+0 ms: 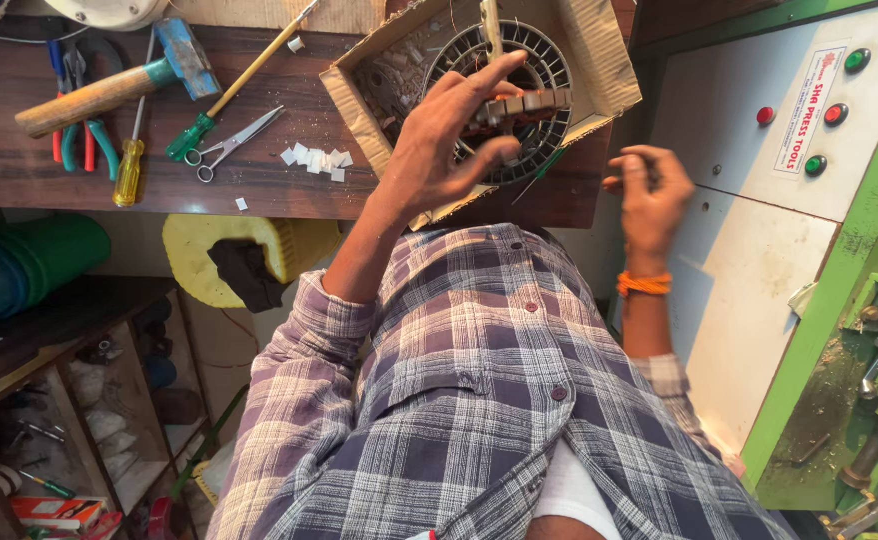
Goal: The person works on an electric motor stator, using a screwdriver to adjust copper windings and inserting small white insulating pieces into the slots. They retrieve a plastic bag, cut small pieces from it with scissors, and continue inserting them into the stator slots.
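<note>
Round finned stator (504, 95) in cardboard tray (599, 60), left hand (449, 135) fingers spread over it.

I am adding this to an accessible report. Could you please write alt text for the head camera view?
A person in a plaid shirt reaches the left hand over a round metal motor stator in a cardboard box on a dark wooden bench; the right hand is raised nearby, in front of a white and green machine panel. A hammer, pliers, screwdrivers and scissors lie to the left.

My dark wood counter (259, 190) carries, beyond my left hand (449, 135), a hammer (109, 85), pliers (84, 135), screwdrivers (131, 165), scissors (234, 140), white scraps (314, 160) and a cardboard tray (599, 60).
</note>
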